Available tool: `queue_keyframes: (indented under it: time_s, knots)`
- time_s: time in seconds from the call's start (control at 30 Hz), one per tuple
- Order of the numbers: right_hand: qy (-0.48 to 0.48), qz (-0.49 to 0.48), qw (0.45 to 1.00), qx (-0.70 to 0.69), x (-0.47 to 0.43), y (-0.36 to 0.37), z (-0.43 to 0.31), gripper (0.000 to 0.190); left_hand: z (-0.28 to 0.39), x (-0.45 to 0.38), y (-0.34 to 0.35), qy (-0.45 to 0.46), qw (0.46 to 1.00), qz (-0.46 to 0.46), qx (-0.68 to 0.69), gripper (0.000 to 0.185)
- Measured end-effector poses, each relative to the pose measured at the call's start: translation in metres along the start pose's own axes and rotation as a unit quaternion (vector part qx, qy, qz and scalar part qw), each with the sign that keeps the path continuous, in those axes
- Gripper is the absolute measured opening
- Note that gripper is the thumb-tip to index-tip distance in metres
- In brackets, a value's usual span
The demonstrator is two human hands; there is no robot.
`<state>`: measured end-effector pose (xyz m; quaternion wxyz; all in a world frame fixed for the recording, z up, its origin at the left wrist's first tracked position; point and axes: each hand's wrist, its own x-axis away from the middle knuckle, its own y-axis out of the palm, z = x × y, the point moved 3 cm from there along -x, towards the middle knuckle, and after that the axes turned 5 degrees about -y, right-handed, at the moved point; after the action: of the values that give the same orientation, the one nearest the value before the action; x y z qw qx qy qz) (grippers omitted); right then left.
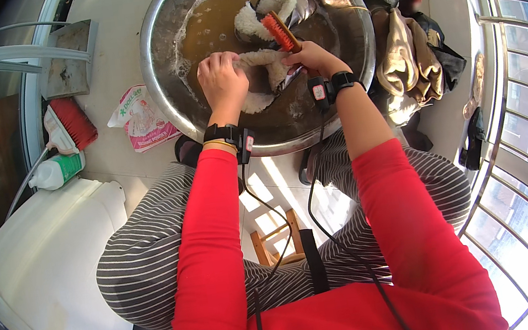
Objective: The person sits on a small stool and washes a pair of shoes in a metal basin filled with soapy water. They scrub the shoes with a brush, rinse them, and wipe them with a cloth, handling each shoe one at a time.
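A wide metal basin (162, 85) holds brownish, sudsy water (203, 24). Low in it, a wet shoe with a pale fleece lining (276, 68) lies between my hands. My left hand (223, 77) grips the fleecy edge on the shoe's left side; its fingertips are partly hidden. In my right hand (312, 58) is a wooden-handled brush with orange-red bristles (280, 32), angled up and to the left, and that hand also touches the shoe's right side. Beyond them, a second fleece-lined shoe (272, 7) sits in the basin.
Right of the basin are piled shoes and boots (398, 55), with a black shoe (472, 141) near the railing. On the left lie a washing powder bag (149, 120), a white bottle (57, 172), a red-bristled broom (70, 125) and a dustpan (69, 60). Cables hang from both wrists.
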<state>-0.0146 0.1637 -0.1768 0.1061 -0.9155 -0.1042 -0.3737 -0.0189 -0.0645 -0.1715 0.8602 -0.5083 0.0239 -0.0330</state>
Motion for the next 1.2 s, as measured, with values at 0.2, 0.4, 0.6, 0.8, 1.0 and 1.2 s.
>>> queue_keyframes:
  time_s: [0.2,0.4,0.6,0.8,1.0,1.2]
  knots:
    - [-0.002,0.003,0.975,-0.220,-0.008,-0.004,0.025,0.031,0.046,-0.085,0.037,0.173,0.970,-0.167,-0.046,0.039]
    - [-0.065,0.164,0.916,-0.360,-0.045,-0.014,0.036,0.040,0.044,-0.117,0.052,0.191,0.970,-0.127,-0.084,0.051]
    - [-0.066,0.269,0.897,-0.346,-0.087,-0.018,0.009,0.036,-0.004,-0.168,0.075,0.019,0.963,-0.223,0.146,0.042]
    - [-0.023,0.192,0.955,-0.227,-0.109,-0.018,-0.014,0.069,-0.060,-0.165,0.093,-0.201,0.792,-0.308,0.487,0.035]
    - [-0.078,0.162,0.969,-0.168,-0.121,0.003,-0.021,0.070,-0.077,-0.138,0.110,-0.300,0.724,-0.390,0.483,0.032]
    - [-0.057,0.080,0.979,-0.178,-0.132,0.009,-0.013,0.077,-0.080,-0.128,0.112,-0.381,0.708,-0.400,0.441,0.041]
